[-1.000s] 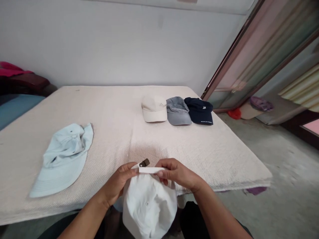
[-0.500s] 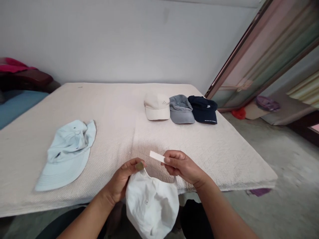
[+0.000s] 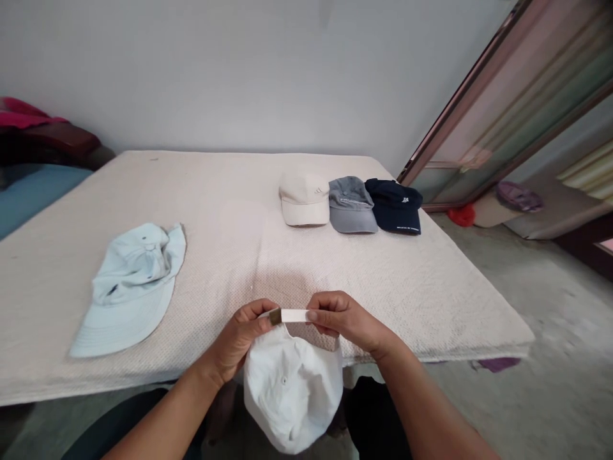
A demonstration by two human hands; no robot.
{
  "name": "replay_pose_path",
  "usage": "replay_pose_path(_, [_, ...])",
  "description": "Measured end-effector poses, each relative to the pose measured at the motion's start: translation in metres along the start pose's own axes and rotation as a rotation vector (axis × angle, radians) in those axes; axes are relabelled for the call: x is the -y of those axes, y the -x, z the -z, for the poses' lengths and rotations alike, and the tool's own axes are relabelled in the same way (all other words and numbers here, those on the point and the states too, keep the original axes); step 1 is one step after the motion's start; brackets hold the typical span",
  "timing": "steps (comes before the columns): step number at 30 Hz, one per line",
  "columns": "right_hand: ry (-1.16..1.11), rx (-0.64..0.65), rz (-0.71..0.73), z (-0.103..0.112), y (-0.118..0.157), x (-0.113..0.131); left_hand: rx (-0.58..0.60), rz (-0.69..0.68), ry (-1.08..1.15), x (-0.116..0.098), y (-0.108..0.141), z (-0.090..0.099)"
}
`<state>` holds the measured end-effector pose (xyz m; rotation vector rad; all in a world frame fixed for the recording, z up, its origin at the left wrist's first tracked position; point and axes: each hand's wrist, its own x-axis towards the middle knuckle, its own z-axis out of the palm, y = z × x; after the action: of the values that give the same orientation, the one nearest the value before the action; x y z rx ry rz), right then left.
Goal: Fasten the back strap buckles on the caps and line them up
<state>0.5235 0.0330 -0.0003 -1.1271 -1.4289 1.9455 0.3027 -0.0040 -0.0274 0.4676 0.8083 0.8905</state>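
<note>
A white cap (image 3: 293,390) hangs between my hands at the near edge of the covered table, its back opening upward. My left hand (image 3: 239,335) is closed on the brass-coloured buckle (image 3: 274,316) at one side of the opening. Between thumb and fingers, my right hand (image 3: 342,319) pinches the cap's white strap (image 3: 294,315). The strap's free end meets the buckle; whether it has entered it I cannot tell. A pale blue cap (image 3: 129,287) lies to the left of my hands.
At the back right, a beige cap (image 3: 304,201), a grey cap (image 3: 353,206) and a navy cap (image 3: 395,206) sit in a row on the pale textured cover (image 3: 211,191). A wall stands behind, a framed glass panel (image 3: 479,121) at the right.
My right hand has brought the strap's end left, from a gap away up to the buckle. The strap is now level. My left hand keeps its hold on the buckle.
</note>
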Motion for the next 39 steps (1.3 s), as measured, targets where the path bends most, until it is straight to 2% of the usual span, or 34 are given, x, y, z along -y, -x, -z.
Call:
replay_pose_path(7, [0.014, -0.054, 0.033, 0.0025, 0.0013, 0.005, 0.014, -0.035, -0.05, -0.0001, -0.0011, 0.0])
replay_pose_path(16, [0.019, -0.001, 0.006, 0.0028, 0.0017, 0.0006, -0.008, -0.022, -0.066, 0.0015, -0.0022, 0.0014])
replay_pose_path(25, [0.048, 0.058, -0.012, 0.0027, 0.0024, 0.0004, 0.034, 0.052, -0.158, 0.0022, 0.0006, 0.002])
replay_pose_path(31, [0.001, 0.156, -0.046, 0.0024, 0.0015, -0.0025, 0.027, 0.072, -0.155, 0.0008, 0.0006, -0.0007])
replay_pose_path(39, [-0.077, 0.148, -0.041, 0.0005, 0.0008, -0.0011, 0.053, 0.131, -0.116, 0.0016, 0.0009, 0.0012])
